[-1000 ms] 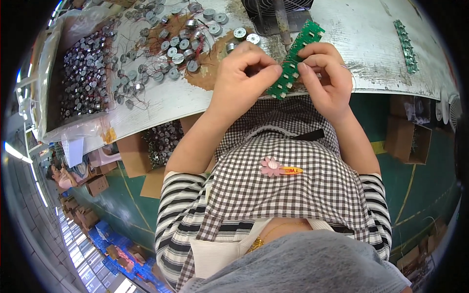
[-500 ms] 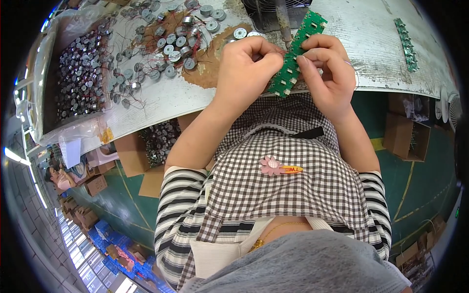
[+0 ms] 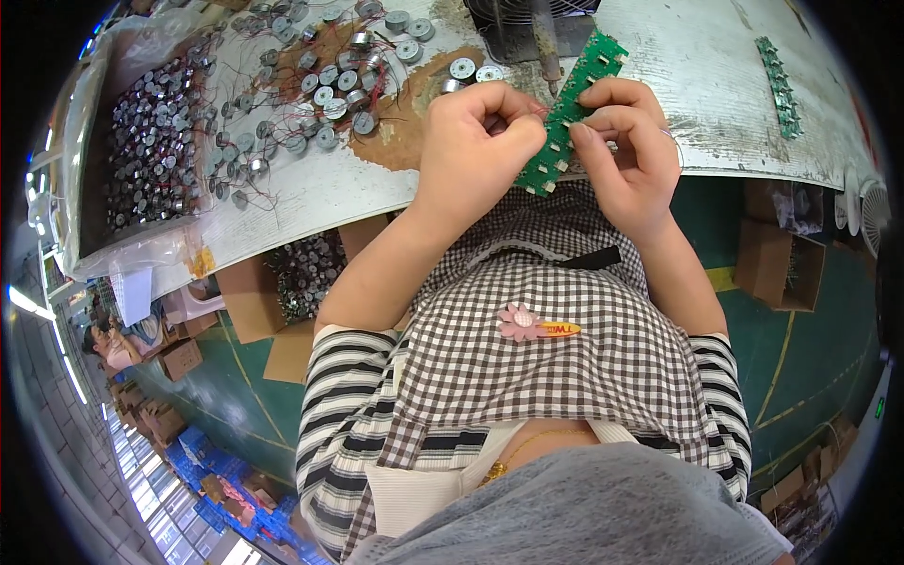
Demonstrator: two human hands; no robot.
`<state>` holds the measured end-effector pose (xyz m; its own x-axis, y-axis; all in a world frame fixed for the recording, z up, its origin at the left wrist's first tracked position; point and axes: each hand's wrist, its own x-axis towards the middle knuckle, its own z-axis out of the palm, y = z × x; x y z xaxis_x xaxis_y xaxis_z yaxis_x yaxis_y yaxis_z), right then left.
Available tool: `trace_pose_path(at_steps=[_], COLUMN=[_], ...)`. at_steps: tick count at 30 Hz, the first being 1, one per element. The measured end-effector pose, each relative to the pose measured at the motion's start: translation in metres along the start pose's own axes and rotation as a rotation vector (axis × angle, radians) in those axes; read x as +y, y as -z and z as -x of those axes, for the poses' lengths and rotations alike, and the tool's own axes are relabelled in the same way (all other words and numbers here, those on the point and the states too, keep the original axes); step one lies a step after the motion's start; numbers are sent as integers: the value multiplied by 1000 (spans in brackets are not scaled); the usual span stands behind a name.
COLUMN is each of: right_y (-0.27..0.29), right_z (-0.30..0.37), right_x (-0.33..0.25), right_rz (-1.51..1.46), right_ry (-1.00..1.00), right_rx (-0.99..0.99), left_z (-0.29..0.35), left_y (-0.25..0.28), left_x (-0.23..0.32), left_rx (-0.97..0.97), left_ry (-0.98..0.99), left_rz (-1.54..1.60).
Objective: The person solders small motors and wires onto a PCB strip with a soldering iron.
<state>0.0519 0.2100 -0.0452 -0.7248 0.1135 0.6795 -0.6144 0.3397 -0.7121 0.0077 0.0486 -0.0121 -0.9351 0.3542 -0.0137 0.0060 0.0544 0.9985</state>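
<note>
A long green circuit board (image 3: 557, 127) with small pale metal connectors is held at a slant over the table's near edge. My right hand (image 3: 633, 155) grips its right side between thumb and fingers. On the other side, my left hand (image 3: 482, 141) is closed in a pinch, its fingertips touching or almost touching the board. A bit of thin red wire (image 3: 540, 106) shows at those fingertips; anything deeper in that hand is hidden. Just beyond the board, the narrow tip of a soldering iron (image 3: 551, 73) points down toward it.
Many small round metal motors (image 3: 334, 107) with red wires lie across the left of the white table (image 3: 697, 56). A lined tray (image 3: 89, 179) heaped with motors stands far left. A black fan (image 3: 504, 24) is behind; another green board (image 3: 780, 89) lies right. Cardboard boxes (image 3: 782, 264) stand below.
The circuit board has shifted slightly down and to the left, along with my right hand. My left hand keeps its pinch and has barely moved.
</note>
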Motion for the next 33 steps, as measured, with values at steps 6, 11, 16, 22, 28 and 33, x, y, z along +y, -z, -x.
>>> trace_pose_path(at_steps=[6,11,16,22,28,33], right_y=[2,-1,-3,-5,-3,-4], right_z=[4,1,-2,-6,2,2], right_x=[-2,-3,-1,-3,-2,-1], right_rz=[-103,-33,-4,38,16,3], right_ry=[-85,-73,-55,-2,-45,-53], right_rx=[8,20,36,34,47,38], left_z=[3,3,1,2,5,3], left_y=[4,4,1,0,-7,-3], left_x=[2,-2,0,-3,-4,-3], left_rx=[-49,-21,10,39,89,53], left_ry=[36,-9,-32,-83,-66,-21], left_rz=[-19,-53,-79,-31,22,20])
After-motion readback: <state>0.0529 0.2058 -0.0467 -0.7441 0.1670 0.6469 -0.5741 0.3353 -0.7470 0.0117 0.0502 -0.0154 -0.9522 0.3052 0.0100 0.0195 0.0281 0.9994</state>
